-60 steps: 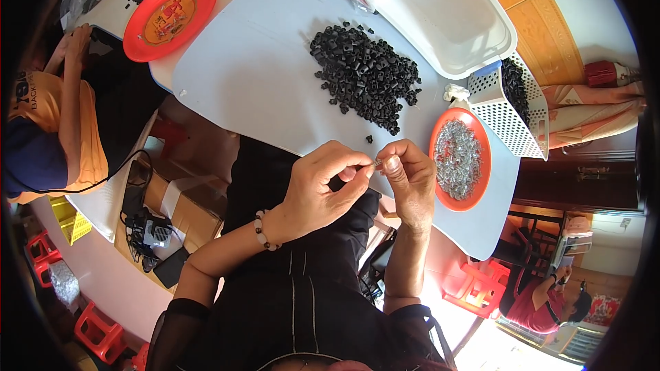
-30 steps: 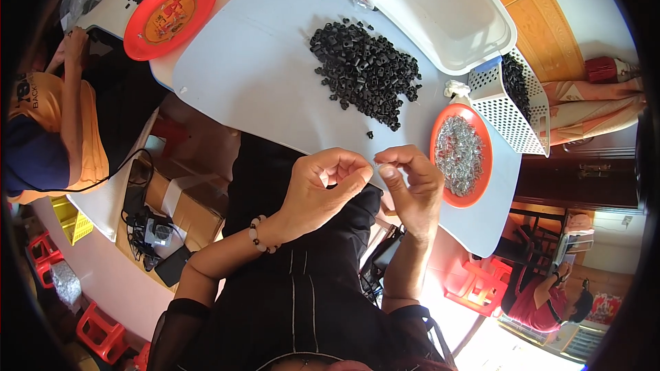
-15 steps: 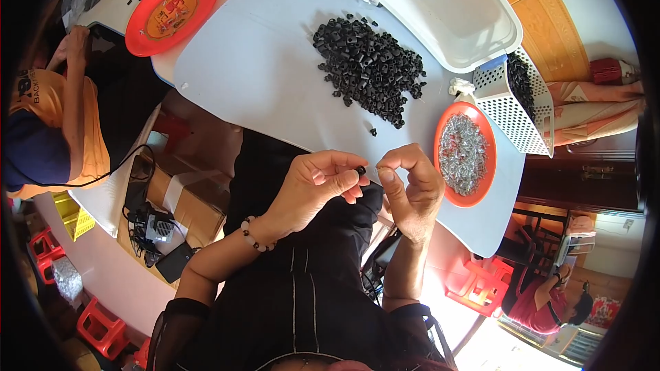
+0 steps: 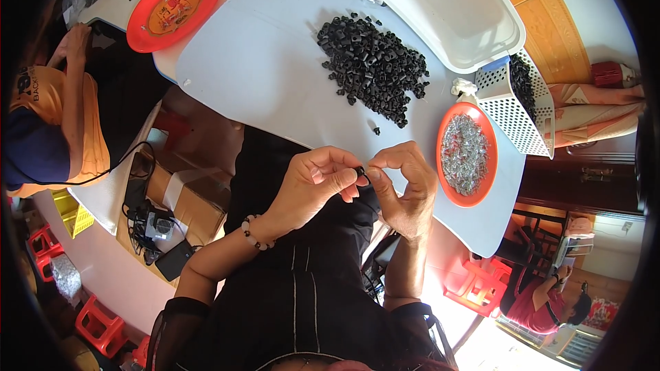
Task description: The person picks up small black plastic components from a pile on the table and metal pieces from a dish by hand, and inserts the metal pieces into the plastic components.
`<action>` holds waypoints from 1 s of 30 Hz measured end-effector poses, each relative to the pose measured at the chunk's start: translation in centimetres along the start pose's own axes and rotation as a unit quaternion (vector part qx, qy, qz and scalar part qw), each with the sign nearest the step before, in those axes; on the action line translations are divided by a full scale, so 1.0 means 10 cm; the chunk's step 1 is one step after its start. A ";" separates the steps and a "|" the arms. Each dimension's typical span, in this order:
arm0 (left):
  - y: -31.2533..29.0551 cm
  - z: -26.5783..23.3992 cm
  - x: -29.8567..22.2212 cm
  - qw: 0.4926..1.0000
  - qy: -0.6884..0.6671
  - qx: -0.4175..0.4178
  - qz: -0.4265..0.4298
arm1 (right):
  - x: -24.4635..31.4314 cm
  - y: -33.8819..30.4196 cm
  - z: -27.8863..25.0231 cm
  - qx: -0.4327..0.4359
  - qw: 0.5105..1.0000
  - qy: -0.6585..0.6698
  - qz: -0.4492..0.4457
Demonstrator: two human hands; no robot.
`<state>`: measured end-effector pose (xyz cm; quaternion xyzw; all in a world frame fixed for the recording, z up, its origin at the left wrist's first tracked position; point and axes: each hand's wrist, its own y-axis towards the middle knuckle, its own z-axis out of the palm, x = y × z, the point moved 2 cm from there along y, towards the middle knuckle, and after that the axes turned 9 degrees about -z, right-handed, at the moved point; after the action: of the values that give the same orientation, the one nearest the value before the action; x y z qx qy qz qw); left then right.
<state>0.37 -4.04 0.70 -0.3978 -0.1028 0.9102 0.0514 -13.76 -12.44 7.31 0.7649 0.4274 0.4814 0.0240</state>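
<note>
Between the thumb and forefinger of my left hand [image 4: 311, 184] is a small black plastic part [image 4: 360, 172], held over my lap close to the table's near edge. Thumb and forefinger of my right hand [image 4: 410, 192] are pinched together right at that part. Whatever they grip, if anything, is too small to make out. Past my hands, a heap of similar black plastic parts [image 4: 375, 65] lies on the pale table [image 4: 254, 62]. One loose black part [image 4: 376, 131] sits apart on the near side. Small clear pieces [image 4: 467, 154] fill an orange dish [image 4: 469, 200] to the right.
A white tub [image 4: 447, 7] and a perforated white basket [image 4: 496, 93] holding black parts stand at the far right. A red plate [image 4: 141, 33] lies at the far left, near a seated person in orange [image 4: 86, 124]. Red stools [image 4: 481, 285] stand on the floor.
My right hand has moved left, bringing its pinched fingertips to the black part. My left hand keeps hold of the part, nearly in place.
</note>
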 end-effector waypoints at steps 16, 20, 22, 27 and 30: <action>-0.01 -0.04 -0.01 0.999 -0.025 -0.010 -0.036 | -0.23 0.09 -0.10 -0.034 0.987 -0.154 0.039; -0.01 -0.04 -0.01 0.998 -0.044 -0.008 -0.033 | -0.38 0.10 -0.05 -0.024 0.981 -0.193 0.010; -0.01 -0.05 0.00 0.999 -0.043 -0.008 -0.033 | -0.37 0.14 -0.02 -0.009 0.978 -0.210 -0.002; 0.00 -0.06 0.02 0.999 -0.026 -0.006 -0.029 | -0.38 0.18 0.04 0.027 0.967 -0.253 -0.007; 0.00 -0.07 0.02 0.999 -0.022 -0.015 -0.028 | -0.40 0.19 0.04 0.029 0.964 -0.263 -0.024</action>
<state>0.78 -3.91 0.10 -0.3750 -0.1290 0.9155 0.0685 -12.97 -16.17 5.13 0.8546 0.4378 0.2500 0.1247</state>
